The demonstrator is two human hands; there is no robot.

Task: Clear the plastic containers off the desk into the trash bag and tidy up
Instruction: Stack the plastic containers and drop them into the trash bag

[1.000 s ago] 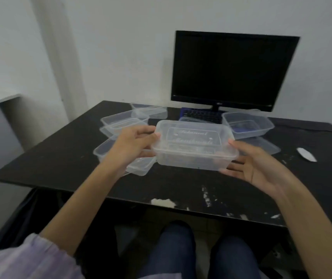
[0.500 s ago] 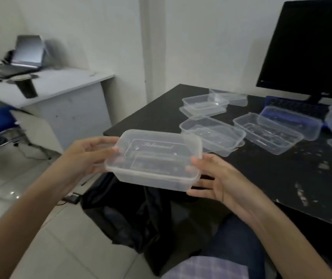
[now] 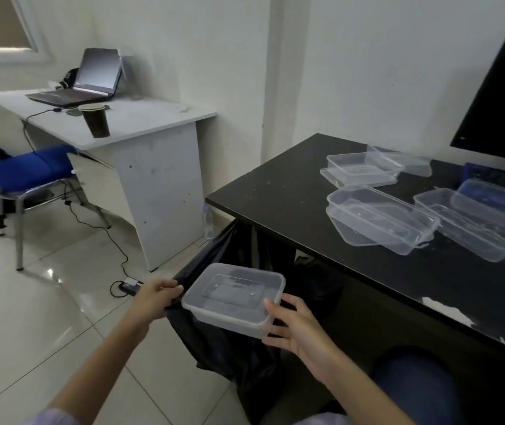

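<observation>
A clear lidded plastic container [image 3: 233, 297] hangs over the open mouth of the black trash bag [image 3: 229, 360], left of the black desk [image 3: 275, 191]. My right hand [image 3: 294, 329] holds its near right end, thumb on the lid and fingers underneath. My left hand [image 3: 154, 299] is off the container and grips the bag's rim on the left. Several more clear containers lie on the desk: a stacked pair [image 3: 380, 220], another pair farther back [image 3: 361, 167] and a long one [image 3: 475, 231] at the right.
A dark monitor [image 3: 502, 96] and a blue keyboard [image 3: 496, 176] stand at the desk's back right. To the left is a white desk [image 3: 153, 118] with a laptop [image 3: 92, 78] and a cup [image 3: 96, 121], plus a blue chair [image 3: 30, 170]. A cable with an adapter [image 3: 130, 286] lies on the tiled floor.
The container has gone from above the desk, leftward and down, to over the trash bag. My left hand has let go of it and taken the bag's rim; my view swung left.
</observation>
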